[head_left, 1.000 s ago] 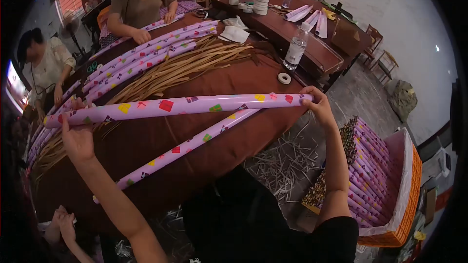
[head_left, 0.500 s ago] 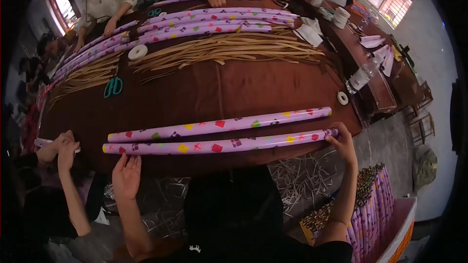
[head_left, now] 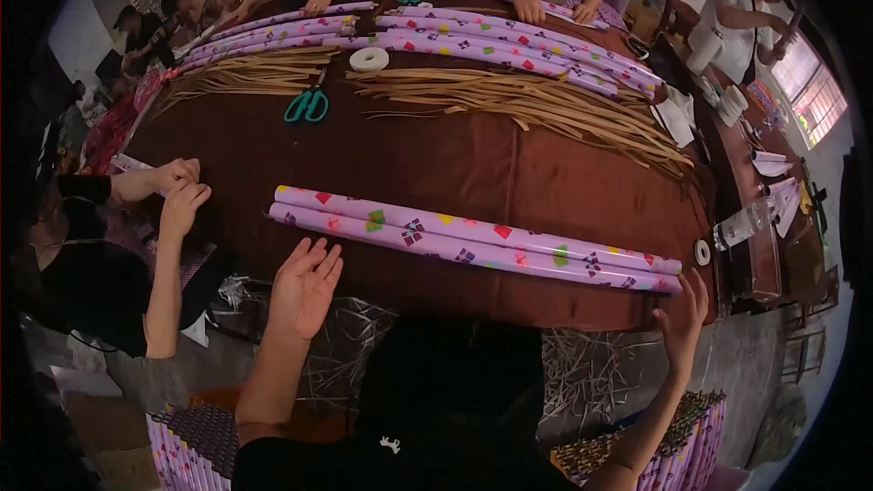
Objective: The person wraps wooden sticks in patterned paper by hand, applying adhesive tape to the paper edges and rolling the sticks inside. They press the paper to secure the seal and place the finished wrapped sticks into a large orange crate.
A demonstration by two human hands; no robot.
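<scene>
Green-handled scissors [head_left: 308, 105] lying on the brown tablecloth [head_left: 427, 159], white tape roll [head_left: 368, 59] just behind them. Heaps of tan strips [head_left: 536, 105] spread across the middle, more off to the far left [head_left: 238, 79]. Long purple wrapped tubes [head_left: 509, 41] lined up along the far edge. Smaller tape roll [head_left: 702, 252] at the right edge, clear plastic bottle [head_left: 744, 223] beside it. Co-worker's hands [head_left: 179, 186] at the left edge, pale scraps [head_left: 582, 368] littering the floor.
</scene>
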